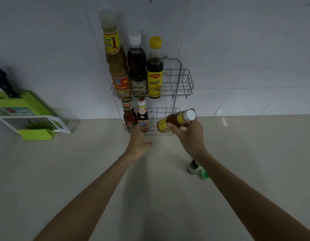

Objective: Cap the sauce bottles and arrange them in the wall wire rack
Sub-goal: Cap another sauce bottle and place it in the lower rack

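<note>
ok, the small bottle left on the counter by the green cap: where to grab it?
Take the small bottle around its body from the left or front. It stands upright, mostly hidden behind the right forearm, and the green cap lies close on its right, so that side is crowded.

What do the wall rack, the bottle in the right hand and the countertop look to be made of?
Wall rack: thin metal wire, seemingly with a grey or silvery coating; open grid, bent hook at the top.
Bottle in the right hand: translucent body showing orange sauce, glass or plastic, cannot tell; white cap looks plastic.
Countertop: smooth beige slab with faint reflections, likely polished stone or laminate.
</note>
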A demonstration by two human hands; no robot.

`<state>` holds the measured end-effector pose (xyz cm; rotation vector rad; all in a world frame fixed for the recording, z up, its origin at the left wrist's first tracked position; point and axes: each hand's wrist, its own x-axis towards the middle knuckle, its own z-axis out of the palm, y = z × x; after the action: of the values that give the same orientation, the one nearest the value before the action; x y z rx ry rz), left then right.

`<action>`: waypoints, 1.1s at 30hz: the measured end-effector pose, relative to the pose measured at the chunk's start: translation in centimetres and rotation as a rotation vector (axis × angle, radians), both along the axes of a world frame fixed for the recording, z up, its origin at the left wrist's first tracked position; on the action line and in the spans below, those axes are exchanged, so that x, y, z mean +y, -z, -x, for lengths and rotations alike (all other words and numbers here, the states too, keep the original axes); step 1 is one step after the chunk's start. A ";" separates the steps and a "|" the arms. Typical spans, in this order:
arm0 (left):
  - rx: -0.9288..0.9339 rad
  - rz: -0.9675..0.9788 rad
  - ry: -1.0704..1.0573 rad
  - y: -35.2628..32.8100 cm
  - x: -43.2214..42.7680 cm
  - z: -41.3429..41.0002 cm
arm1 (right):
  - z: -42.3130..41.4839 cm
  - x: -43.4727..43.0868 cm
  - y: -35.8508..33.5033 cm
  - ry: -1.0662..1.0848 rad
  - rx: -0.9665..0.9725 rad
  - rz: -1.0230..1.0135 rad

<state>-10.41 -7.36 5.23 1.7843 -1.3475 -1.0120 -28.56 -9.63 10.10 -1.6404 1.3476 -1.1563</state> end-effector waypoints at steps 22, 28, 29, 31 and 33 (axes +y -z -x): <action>0.204 0.184 -0.049 2.3 -4.3 -1.7 | -7.1 -11.0 7.0 -0.249 0.421 -0.167; 0.158 0.168 -0.022 1.9 -3.6 -1.7 | -6.3 -11.2 4.3 -0.432 0.537 -0.388; 0.132 0.169 -0.035 2.0 -3.4 -1.6 | -5.6 -10.9 3.5 -0.436 0.546 -0.386; 0.081 0.160 -0.057 2.6 -2.5 -1.3 | -2.9 -10.0 1.9 -0.388 0.477 -0.272; 0.074 0.124 -0.046 3.4 -1.2 -0.4 | 1.2 -8.3 1.1 -0.316 0.431 -0.071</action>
<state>-10.05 -8.53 1.82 1.6631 -1.2895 -0.9403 -29.72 -17.91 9.01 -2.0369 1.2986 -0.5845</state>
